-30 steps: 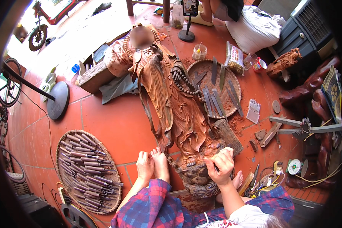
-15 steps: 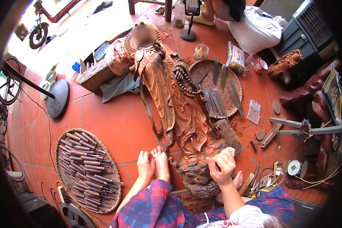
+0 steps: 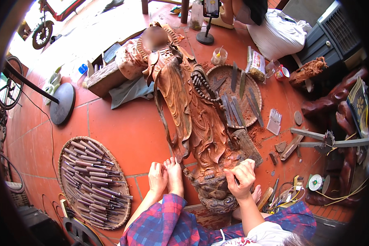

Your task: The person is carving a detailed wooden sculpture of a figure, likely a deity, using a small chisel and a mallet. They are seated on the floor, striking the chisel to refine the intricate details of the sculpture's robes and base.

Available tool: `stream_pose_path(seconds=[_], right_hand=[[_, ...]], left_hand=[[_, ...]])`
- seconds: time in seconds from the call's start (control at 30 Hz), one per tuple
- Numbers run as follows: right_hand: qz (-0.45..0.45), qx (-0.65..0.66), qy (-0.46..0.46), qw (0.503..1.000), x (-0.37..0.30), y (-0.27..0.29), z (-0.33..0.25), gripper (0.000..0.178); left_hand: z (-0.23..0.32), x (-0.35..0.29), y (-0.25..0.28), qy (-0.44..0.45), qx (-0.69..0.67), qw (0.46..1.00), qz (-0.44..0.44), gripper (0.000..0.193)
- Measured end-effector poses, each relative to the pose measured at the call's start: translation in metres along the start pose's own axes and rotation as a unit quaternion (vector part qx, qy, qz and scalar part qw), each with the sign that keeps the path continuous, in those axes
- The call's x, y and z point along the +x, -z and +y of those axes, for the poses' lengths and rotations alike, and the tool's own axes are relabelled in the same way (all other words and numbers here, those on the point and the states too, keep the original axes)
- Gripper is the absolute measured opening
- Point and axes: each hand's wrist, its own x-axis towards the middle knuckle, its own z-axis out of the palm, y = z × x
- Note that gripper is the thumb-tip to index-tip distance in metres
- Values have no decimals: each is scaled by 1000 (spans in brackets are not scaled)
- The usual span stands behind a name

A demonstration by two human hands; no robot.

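Note:
A large carved wooden statue (image 3: 206, 123) in flowing robes lies on its back before me, its swirled base (image 3: 215, 190) nearest. Beside that base, on its right, I hold my right hand (image 3: 242, 179) closed in a loose fist, thumb against the fingers. My left hand (image 3: 157, 177) is also closed, its fingers curled against my bare left foot (image 3: 174, 176). No tool sticks out of either hand; what their fingers may hold is hidden. The statue's upper end rests on a wooden block (image 3: 104, 76), and a strand of carved beads (image 3: 201, 84) crosses its side.
A round woven tray (image 3: 128, 184) of wood-handled chisels lies at left. Another woven tray (image 3: 250, 80), with flat files, sits beyond the statue. A black lamp base (image 3: 62, 104) stands at far left. Wood scraps (image 3: 292, 147), cables (image 3: 293, 194) and a metal stand (image 3: 348, 142) lie at right.
The whole view has shifted slightly. Both hands stay closed in the same places, and the statue has not moved.

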Motion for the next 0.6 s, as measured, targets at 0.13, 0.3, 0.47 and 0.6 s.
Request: stream_pose_path(seconds=[0.13,0.3,0.47,0.6], right_hand=[[-1,-3,1,1000,0,0,0,21],[-3,-5,0,1000,-1,0,1,21],[-2,-4,-2,1000,0,0,0,21],[-4,0,-2,1000,-1,0,1,21]], left_hand=[[1,1,1,0,-3,1000,-7,16],[4,0,0,-6,6,1000,11,16],[0,1,-2,-5,-3,1000,11,15],[-7,5,-3,-7,-15,1000,2,15]])
